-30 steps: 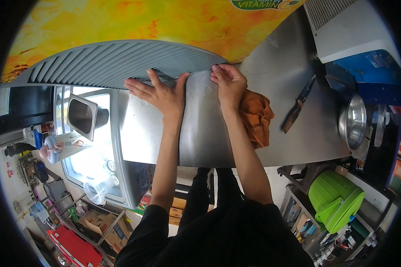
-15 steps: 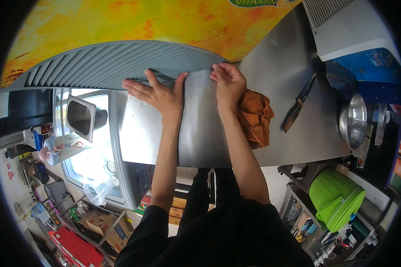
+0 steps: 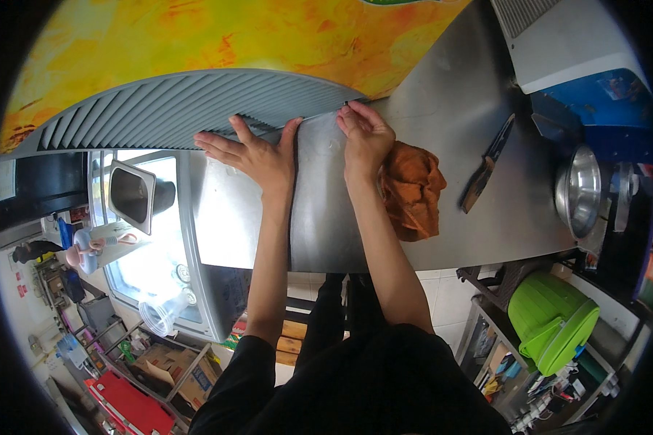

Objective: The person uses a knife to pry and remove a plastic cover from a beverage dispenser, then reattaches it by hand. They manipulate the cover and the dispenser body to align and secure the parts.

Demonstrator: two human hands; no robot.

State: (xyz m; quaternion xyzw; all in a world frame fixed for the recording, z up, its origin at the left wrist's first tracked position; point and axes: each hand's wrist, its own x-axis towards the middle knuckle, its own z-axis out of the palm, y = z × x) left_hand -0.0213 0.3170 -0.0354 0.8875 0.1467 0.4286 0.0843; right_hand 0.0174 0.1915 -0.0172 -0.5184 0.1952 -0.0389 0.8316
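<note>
My left hand (image 3: 257, 159) is spread open on the silver-grey panel (image 3: 319, 210), fingertips at the slatted grey grille (image 3: 196, 101) of a yellow machine. My right hand (image 3: 366, 141) pinches at the panel's upper right corner, on a small dark bit or edge that I cannot make out. An orange cloth (image 3: 413, 196) lies crumpled just right of my right hand and forearm. A knife with a dark blade (image 3: 490, 159) lies farther right on the steel counter (image 3: 500, 239).
A steel bowl (image 3: 580, 192) sits by blue containers at the right, above a green lidded bin (image 3: 544, 319). At the left are a metal pan (image 3: 134, 196) and clear plastic cups (image 3: 159, 315) on a bright glass-topped unit (image 3: 189, 290). The yellow machine (image 3: 218, 36) spans the top.
My right hand has moved slightly left along the grille's lower edge, still pinched. My left hand has shifted a little left, fingers still spread. The view has shifted slightly.
</note>
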